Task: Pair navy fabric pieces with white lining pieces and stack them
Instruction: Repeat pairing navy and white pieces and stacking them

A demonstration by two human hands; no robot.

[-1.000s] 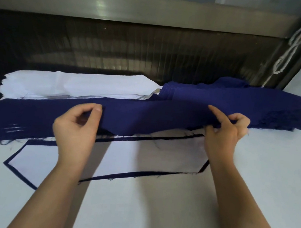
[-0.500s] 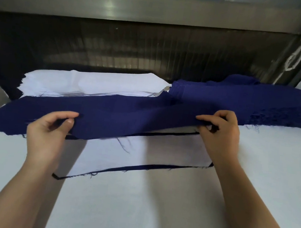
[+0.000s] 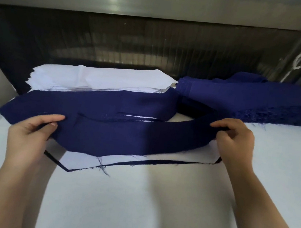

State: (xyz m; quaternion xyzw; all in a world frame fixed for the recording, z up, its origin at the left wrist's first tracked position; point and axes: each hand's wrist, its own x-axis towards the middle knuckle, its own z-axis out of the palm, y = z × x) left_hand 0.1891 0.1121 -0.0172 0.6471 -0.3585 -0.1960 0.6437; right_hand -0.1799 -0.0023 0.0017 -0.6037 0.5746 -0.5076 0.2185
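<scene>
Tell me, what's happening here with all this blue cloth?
A person is pairing fabric. The left hand and right hand each grip an end of a long navy piece, held over a white lining piece lying on the table. A white lining stack and a navy stack sit behind.

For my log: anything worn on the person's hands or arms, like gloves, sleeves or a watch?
Nothing visible. The left hand and right hand are ungloved, ringless; left forearm and right forearm are bare to the frame edge: no sleeve or watch.
</scene>
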